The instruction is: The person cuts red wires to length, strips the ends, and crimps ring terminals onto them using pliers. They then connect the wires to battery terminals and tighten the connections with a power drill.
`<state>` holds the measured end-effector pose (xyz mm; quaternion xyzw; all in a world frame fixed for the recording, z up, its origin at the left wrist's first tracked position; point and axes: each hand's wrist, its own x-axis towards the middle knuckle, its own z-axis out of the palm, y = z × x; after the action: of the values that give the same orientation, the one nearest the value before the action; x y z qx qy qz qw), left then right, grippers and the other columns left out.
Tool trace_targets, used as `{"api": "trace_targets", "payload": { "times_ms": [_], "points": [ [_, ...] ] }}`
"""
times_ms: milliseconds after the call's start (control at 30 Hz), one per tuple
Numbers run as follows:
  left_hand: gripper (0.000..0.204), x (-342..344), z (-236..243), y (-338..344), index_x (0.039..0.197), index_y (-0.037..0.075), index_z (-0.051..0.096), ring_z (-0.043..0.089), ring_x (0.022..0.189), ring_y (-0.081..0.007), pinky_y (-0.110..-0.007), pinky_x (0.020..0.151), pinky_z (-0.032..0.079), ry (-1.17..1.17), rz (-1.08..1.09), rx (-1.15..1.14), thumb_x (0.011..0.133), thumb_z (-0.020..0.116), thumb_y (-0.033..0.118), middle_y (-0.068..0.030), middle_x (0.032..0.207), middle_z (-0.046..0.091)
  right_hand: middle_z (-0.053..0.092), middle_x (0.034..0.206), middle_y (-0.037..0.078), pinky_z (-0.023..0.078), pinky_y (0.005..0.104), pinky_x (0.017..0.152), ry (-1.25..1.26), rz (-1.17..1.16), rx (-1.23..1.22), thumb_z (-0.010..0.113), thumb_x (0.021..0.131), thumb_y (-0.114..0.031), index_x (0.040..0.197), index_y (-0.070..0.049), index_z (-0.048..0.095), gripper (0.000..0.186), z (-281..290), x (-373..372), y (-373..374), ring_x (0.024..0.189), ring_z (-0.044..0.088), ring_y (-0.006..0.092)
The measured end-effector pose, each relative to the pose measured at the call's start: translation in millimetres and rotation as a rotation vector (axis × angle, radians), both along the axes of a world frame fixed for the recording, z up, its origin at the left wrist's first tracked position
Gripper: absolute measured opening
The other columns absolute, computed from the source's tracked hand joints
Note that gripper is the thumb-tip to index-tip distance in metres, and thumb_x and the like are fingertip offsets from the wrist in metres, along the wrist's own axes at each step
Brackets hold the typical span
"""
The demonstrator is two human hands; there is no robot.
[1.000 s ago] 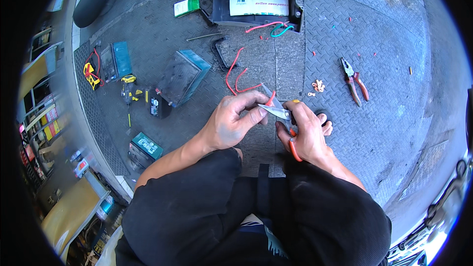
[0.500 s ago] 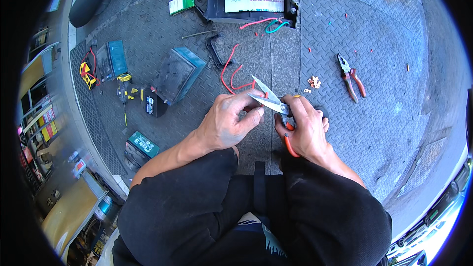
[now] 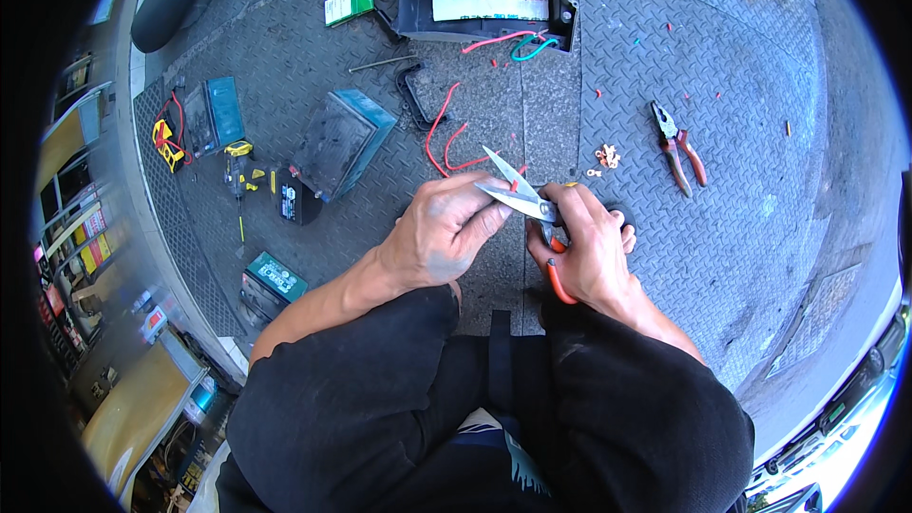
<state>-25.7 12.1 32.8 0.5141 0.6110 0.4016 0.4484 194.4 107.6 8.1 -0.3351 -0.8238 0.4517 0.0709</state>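
Scissors (image 3: 518, 198) with orange-red handles are gripped in my right hand (image 3: 594, 249), their blades apart and pointing up to the left. My left hand (image 3: 439, 236) pinches a thin red wire (image 3: 514, 186) with thumb and forefinger; its short end shows between the blades. Most of that wire is hidden by my fingers. Just beyond my left hand, red wire (image 3: 432, 140) lies curled on the floor; whether it joins the pinched piece I cannot tell.
Red-handled pliers (image 3: 678, 150) and small copper terminals (image 3: 607, 157) lie to the right. A black battery case (image 3: 486, 35) with red and green wires stands ahead. Batteries (image 3: 350, 144), a yellow-and-black screwdriver (image 3: 237, 171) and a black bracket (image 3: 410, 100) are at left.
The red wire's end has shifted slightly between the scissor blades, and my left fingers have moved a little. Both hands stay in nearly the same place.
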Motion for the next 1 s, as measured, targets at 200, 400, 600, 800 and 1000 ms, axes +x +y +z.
{"api": "trace_targets", "payload": {
  "times_ms": [200, 400, 600, 800, 1000],
  "points": [
    [0.018, 3, -6, -1, 0.117, -0.004, 0.072, 0.074, 0.088, -0.0427, -0.044, 0.075, 0.059, -0.018, 0.015, 0.029, 0.107, 0.064, 0.008, -0.0215, 0.1, 0.074, 0.063, 0.095, 0.015, 0.057, 0.0478, 0.074, -0.007, 0.024, 0.022, 0.088, 0.077, -0.007, 0.127, -0.004, 0.065, 0.055, 2, 1, 4, 0.085, 0.071, 0.0376],
    [0.024, 1, -14, -11, 0.116, -0.005, 0.071, 0.068, 0.069, -0.021, -0.033, 0.062, 0.051, -0.346, 0.047, -0.165, 0.11, 0.057, 0.014, -0.0118, 0.085, 0.07, 0.062, 0.091, 0.013, 0.057, 0.047, 0.07, 0.03, 0.024, -0.035, 0.086, 0.077, -0.003, 0.125, -0.004, 0.066, 0.052, -1, 1, 2, 0.08, 0.069, 0.0348],
    [0.024, -3, -11, -15, 0.115, -0.004, 0.067, 0.036, 0.057, -0.0005, -0.021, 0.048, 0.03, -0.964, 0.131, -0.45, 0.111, 0.051, 0.014, 0.0038, 0.073, 0.051, 0.062, 0.091, 0.012, 0.057, 0.0435, 0.068, 0.146, 0.063, -0.023, 0.086, 0.075, -0.001, 0.124, -0.003, 0.066, 0.053, -6, 1, 4, 0.075, 0.067, 0.0315],
    [0.024, -8, -8, -9, 0.103, -0.003, 0.065, 0.029, 0.053, -0.0025, -0.024, 0.045, 0.025, -1.205, 0.188, -0.593, 0.109, 0.052, 0.016, 0.005, 0.066, 0.039, 0.06, 0.085, 0.01, 0.052, 0.037, 0.063, 0.186, 0.065, -0.289, 0.08, 0.073, 0.004, 0.124, -0.001, 0.068, 0.052, -6, 0, 3, 0.067, 0.061, 0.0226],
    [0.026, -4, -5, -9, 0.093, 0.0, 0.062, 0.025, 0.051, -0.0022, -0.025, 0.041, 0.019, -1.305, 0.276, -0.66, 0.108, 0.054, 0.019, 0.0079, 0.064, 0.032, 0.057, 0.08, 0.003, 0.043, 0.0282, 0.061, 0.125, 0.041, -0.57, 0.067, 0.078, 0.006, 0.121, 0.002, 0.07, 0.043, -7, 1, -3, 0.067, 0.051, 0.0094]
  ]
}}
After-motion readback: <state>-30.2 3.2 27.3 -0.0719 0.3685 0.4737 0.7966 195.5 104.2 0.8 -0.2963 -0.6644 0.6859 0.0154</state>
